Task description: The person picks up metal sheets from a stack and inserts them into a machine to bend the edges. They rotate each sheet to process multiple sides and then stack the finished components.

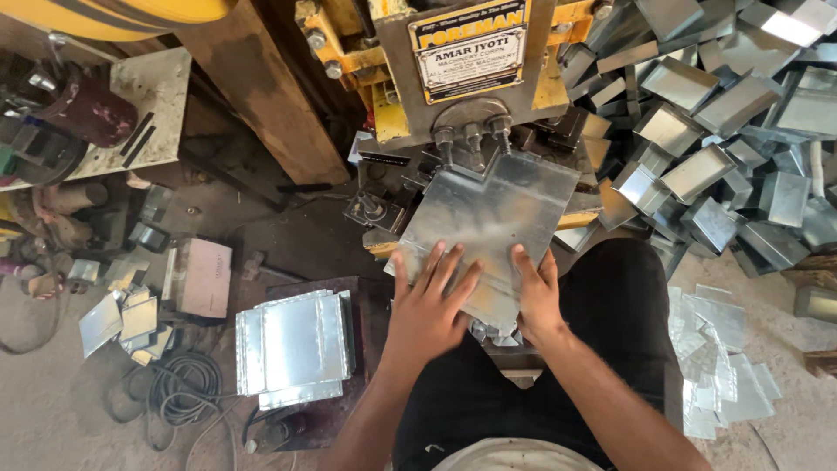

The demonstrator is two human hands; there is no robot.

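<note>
1. Pressing flat: in the head view, left hand (429, 301) lay spread, palm down, on the metal sheet (488, 231); right hand (536, 292) was also fairly flat, fingers close together, on the sheet's near right edge. Neither pinched it.
2. Sheet sat on the press bed (392, 205), its notched far edge up under the yellow-grey press machine (471, 78).
3. Progress, judging by the piles: many folded metal boxes (715, 131) heaped on the right looked done; flat blanks stack (292, 344) on the left and loose cut sheets (719, 366) on the right floor looked left.
4. Materials: shiny galvanised steel, thin, sharp-cornered; dusty concrete floor (52, 410); coiled cable (183, 388).
</note>
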